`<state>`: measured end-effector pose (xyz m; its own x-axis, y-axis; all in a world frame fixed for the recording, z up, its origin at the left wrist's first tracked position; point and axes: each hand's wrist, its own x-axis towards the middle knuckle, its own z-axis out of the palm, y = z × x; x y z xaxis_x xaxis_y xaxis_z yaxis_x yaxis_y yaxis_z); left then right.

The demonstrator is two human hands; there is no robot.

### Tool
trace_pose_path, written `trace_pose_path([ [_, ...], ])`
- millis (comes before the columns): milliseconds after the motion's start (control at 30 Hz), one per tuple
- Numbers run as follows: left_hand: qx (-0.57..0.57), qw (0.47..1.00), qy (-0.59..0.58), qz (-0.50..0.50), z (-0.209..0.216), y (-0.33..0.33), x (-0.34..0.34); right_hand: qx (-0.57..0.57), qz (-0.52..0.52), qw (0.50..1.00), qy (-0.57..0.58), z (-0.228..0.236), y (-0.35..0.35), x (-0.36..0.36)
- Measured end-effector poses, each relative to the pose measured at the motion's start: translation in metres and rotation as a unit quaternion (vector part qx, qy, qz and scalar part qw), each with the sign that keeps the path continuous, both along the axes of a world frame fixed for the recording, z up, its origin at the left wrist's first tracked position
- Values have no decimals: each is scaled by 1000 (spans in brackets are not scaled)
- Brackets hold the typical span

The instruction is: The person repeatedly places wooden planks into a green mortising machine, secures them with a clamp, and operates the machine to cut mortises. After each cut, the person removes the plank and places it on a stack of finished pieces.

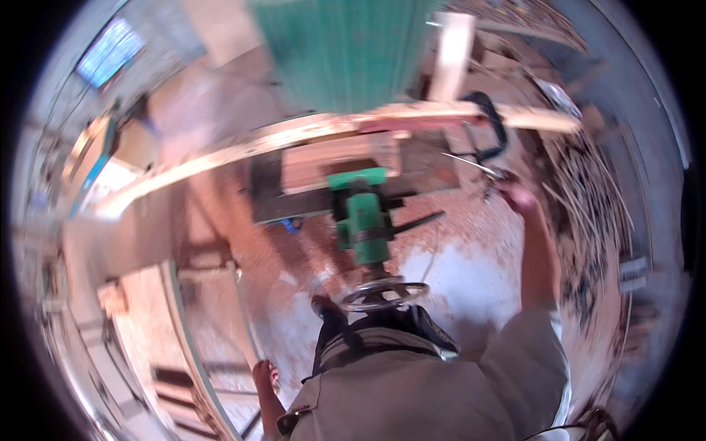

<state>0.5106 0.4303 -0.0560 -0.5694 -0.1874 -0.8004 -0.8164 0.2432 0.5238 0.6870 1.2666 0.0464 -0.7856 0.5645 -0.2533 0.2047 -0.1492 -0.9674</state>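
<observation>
My right hand (518, 195) is closed around the near end of a thin metal rod (469, 162), just below a black C-clamp (497, 125). The clamp sits over a long pale wooden beam (294, 134) that runs across the front of a green machine (365, 220). Whether the rod belongs to the clamp I cannot tell. Low at my left side, my left hand (266, 373) hangs with curled fingers beside the end of a narrow wooden strip (243, 316). What those fingers hold, if anything, is hidden.
A metal handwheel (386, 295) stands right in front of my body. The machine's large green upper housing (346, 51) rises beyond the beam. Wooden panels (151, 309) lie at the left; thin wood offcuts (588, 191) are heaped at the right. Reddish sawdust (254, 242) covers the floor.
</observation>
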Motion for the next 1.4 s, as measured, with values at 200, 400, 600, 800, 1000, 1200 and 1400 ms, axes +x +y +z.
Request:
trace_pose_path([
  [200,-201,958,126,-162,-27,-47,-9,-112,-108,988,14,-43,18,36],
  [400,-373,910,87,-160,55,16,-57,-122,-173,977,-38,-52,7,66],
  [600,-368,896,193,-156,32,-48,-143,422,-303,821,-237,-30,-48,118],
  [800,-228,936,266,-39,-4,-154,-261,432,-318,844,-14,85,-254,-40],
  [1000,-181,918,346,74,-12,-281,-370,273,32,960,-55,55,-547,-334],
  [1200,-124,869,422,226,-7,-378,-460,125,521,843,-34,49,-840,-576],
  [1400,-283,859,389,175,-16,-437,-525,326,612,720,-10,-12,-1017,-778],
])
